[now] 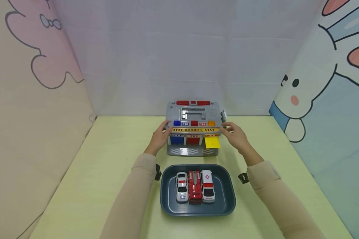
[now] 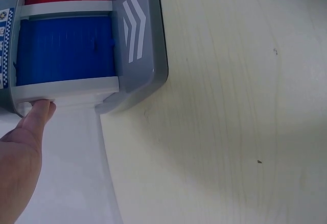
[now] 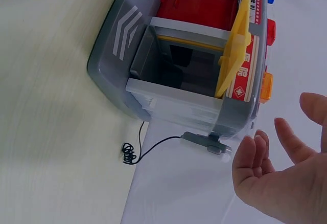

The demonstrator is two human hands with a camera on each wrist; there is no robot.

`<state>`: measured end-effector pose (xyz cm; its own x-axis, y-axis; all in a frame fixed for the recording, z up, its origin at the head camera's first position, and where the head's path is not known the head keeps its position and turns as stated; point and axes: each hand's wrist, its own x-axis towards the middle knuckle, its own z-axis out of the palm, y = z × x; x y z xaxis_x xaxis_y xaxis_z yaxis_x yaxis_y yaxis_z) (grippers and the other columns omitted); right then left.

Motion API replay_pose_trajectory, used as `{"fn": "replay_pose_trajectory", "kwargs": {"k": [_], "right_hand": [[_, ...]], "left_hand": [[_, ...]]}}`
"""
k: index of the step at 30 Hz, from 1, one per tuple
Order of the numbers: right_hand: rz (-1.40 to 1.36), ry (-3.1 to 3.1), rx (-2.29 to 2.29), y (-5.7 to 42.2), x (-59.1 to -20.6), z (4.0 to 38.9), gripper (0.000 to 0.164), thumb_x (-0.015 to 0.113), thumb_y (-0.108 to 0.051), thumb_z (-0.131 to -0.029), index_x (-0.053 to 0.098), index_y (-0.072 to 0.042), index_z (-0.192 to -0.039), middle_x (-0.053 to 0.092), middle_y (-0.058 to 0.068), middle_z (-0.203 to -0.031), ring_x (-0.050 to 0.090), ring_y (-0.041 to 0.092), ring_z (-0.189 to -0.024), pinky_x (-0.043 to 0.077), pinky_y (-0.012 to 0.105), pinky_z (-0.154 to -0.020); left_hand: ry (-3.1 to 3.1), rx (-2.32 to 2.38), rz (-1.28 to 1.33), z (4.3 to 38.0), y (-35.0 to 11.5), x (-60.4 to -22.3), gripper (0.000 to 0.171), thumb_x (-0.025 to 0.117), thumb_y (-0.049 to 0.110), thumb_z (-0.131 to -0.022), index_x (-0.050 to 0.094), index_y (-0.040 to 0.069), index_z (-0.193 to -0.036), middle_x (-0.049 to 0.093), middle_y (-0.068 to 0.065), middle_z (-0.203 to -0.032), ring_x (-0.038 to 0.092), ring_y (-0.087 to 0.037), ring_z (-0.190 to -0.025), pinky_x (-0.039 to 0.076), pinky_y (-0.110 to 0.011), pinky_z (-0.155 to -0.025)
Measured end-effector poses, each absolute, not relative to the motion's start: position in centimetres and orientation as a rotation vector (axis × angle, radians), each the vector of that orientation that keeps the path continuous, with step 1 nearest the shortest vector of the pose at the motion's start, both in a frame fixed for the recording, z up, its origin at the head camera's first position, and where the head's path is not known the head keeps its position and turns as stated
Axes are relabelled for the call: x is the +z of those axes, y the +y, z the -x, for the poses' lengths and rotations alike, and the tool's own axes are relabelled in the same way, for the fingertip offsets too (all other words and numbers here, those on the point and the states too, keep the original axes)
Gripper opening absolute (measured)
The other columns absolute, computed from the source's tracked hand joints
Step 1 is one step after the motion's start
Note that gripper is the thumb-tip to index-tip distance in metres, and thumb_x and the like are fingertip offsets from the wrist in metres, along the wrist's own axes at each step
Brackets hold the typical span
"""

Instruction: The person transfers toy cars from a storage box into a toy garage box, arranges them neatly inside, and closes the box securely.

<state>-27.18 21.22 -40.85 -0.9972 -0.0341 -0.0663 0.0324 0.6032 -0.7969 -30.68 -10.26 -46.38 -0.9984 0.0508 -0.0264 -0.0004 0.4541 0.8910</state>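
Observation:
A grey toy emergency garage (image 1: 173, 114) stands near the back of the table. Its blue door (image 2: 66, 50) and red door (image 3: 199, 9) are down, while the yellow door (image 1: 212, 142) is lifted and shows a dark bay behind it. My left hand (image 1: 159, 137) touches the garage's left side with fairly straight fingers, as the left wrist view also shows. Beside the right end hovers my right hand (image 3: 286, 178), fingers loosely bent and nothing held. A small grey handset (image 3: 204, 142) on a coiled black cord hangs at that end.
In front of the garage lies a dark blue tray (image 1: 224, 189). A silver police car (image 1: 182, 191), a red fire truck (image 1: 195, 187) and a white ambulance (image 1: 208, 192) stand side by side in it. A pale cloth wall (image 1: 155, 66) rises behind the table.

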Motion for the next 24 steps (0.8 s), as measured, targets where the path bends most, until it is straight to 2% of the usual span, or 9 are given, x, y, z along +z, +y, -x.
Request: {"fn": "replay_pose_trajectory", "kwargs": {"k": [4, 17, 24], "right_hand": [[0.033, 2.751, -1.331, 21.1, -40.3, 26.2, 0.047, 0.052, -0.035, -0.102, 0.047, -0.007, -0.139, 0.050, 0.023, -0.124, 0.047, 0.037, -0.111, 0.045, 0.049, -0.086], [0.102, 2.713, -1.260, 20.4, -39.4, 22.9, 0.043, 0.052, -0.033, -0.102, 0.052, -0.004, -0.134, 0.053, 0.021, -0.120, 0.050, 0.037, -0.109, 0.047, 0.047, -0.084], [0.143, 2.700, -1.210, 20.1, -39.9, 21.4, 0.040, 0.055, -0.029, -0.100, 0.053, -0.004, -0.131, 0.057, 0.017, -0.113, 0.054, 0.035, -0.106, 0.049, 0.045, -0.081]], "left_hand": [[2.643, 1.616, -0.057, 30.8, -10.3, -46.4, 0.049, 0.045, 0.041, -0.103, 0.038, 0.025, -0.149, 0.039, -0.015, -0.150, 0.040, -0.038, -0.133, 0.038, -0.055, -0.102], [2.650, 1.603, -0.053, 30.6, -10.2, -46.2, 0.049, 0.045, 0.040, -0.103, 0.037, 0.024, -0.149, 0.040, -0.015, -0.149, 0.040, -0.037, -0.133, 0.038, -0.053, -0.103], [2.636, 1.617, -0.044, 30.6, -10.2, -46.1, 0.049, 0.045, 0.040, -0.103, 0.038, 0.025, -0.149, 0.040, -0.015, -0.149, 0.040, -0.037, -0.133, 0.038, -0.053, -0.103]]}}
